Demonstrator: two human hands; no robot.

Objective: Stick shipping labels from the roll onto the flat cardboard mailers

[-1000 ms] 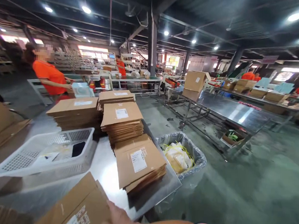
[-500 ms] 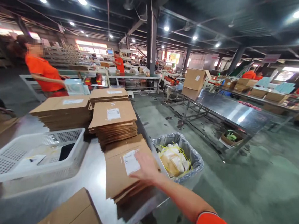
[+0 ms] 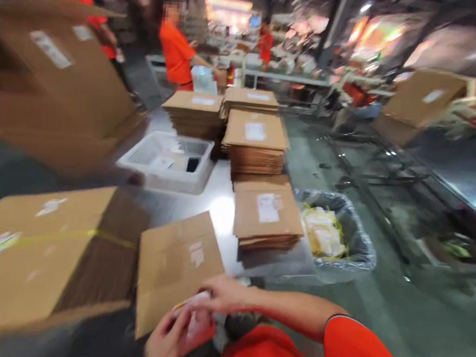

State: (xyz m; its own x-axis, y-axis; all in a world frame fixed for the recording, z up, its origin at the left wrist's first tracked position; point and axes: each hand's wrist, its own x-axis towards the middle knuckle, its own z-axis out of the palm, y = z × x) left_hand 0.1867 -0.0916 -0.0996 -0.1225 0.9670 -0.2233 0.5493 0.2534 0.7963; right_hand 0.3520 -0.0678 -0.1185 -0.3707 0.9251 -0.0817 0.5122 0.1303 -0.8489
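Observation:
My left hand [image 3: 167, 339] and my right hand [image 3: 225, 295] meet low in front of my body. Between them is a small pinkish-white item [image 3: 198, 328], perhaps a pad of labels; blur and fingers hide its kind. My left fingers are bent around its side, while the right fingers close on its upper edge. Just beyond my hands lies a flattened carton [image 3: 179, 256] with a pale patch on it. A stack of flattened cartons [image 3: 246, 209], white label on top, sits further right on the metal table [image 3: 220, 199].
More carton stacks [image 3: 257, 131] stand behind, beside a white plastic basket [image 3: 168, 182]. Large cartons [image 3: 33, 251] occupy the left. A lined bin [image 3: 363, 252] holding scraps is right of the table. A co-worker [image 3: 175, 54] in orange stands beyond the stacks.
My right hand has left the labelled carton stack and come back toward my body, beside my left hand, which has come into view. The view has turned left and down.

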